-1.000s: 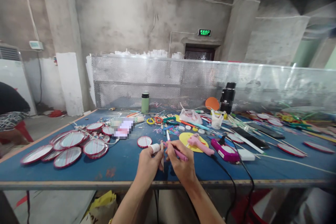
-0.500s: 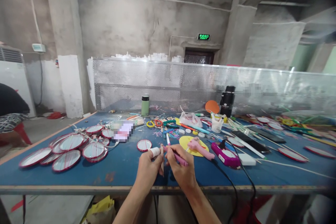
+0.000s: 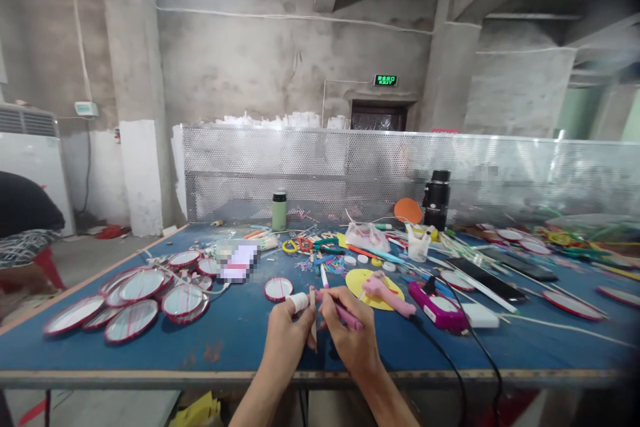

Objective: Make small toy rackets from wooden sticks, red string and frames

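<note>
My left hand is closed, pinching a thin, flat, pale stick that stands roughly upright. White wrapping covers one of its digits. Beside it, the fingers of my right hand are wrapped round a pink pen, whose tip end points at the top of the stick. Whether tip and stick touch, I cannot tell. Just beyond my hands lie a small round red-rimmed disc and a white-and-purple marker.
Red-rimmed discs are piled at left by a phone. At right, a pink glue gun rests on a yellow disc, near a purple device with cables. Behind stand a green bottle and black flask.
The view has tilted slightly up, so the table and everything on it sits lower. Both hands keep their grips on the stick and the pen, close together as before.
</note>
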The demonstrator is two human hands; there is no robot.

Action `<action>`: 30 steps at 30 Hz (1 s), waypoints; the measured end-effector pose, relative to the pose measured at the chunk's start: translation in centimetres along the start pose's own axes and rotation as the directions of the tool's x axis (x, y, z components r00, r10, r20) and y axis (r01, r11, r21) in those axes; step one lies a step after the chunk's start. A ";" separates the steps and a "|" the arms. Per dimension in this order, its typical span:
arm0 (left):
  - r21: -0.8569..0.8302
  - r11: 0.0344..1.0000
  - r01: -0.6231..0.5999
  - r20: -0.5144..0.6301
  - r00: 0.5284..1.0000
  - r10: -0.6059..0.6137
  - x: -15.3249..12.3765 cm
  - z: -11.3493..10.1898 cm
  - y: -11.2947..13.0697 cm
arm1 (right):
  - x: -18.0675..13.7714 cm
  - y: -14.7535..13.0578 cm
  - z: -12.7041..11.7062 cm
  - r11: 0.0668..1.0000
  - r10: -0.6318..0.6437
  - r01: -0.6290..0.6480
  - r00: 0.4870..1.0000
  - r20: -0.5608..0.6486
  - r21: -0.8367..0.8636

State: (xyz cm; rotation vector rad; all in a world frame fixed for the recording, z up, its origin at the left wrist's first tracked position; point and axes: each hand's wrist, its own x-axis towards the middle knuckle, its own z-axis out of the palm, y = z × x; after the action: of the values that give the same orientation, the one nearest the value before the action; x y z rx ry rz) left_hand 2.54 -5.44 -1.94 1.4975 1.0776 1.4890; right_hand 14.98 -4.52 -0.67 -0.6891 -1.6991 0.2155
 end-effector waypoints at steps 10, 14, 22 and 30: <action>0.008 1.000 -0.013 -0.013 1.000 0.013 -0.1 -0.2 0.1 | 0.0 0.0 0.1 1.000 -0.018 0.017 1.000 -0.014 -0.012; -0.016 1.000 -0.015 -0.014 1.000 0.015 -0.2 -0.2 -0.1 | -0.1 -0.1 0.1 0.999 0.032 -0.034 0.998 -0.057 -0.027; -0.005 1.000 -0.022 -0.005 1.000 0.022 0.0 -0.2 -0.4 | 0.1 -0.3 0.0 1.000 0.000 0.000 1.000 -0.015 0.007; -0.027 0.999 -0.022 -0.003 1.000 0.022 -0.2 -0.1 -0.1 | 0.0 -0.2 0.1 1.000 0.004 -0.005 0.999 -0.046 -0.019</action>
State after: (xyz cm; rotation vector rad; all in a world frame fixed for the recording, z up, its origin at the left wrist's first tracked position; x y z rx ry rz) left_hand 2.39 -5.58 -2.06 1.4933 1.0420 1.5151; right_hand 14.86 -4.68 -0.61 -0.7075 -1.6578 0.1852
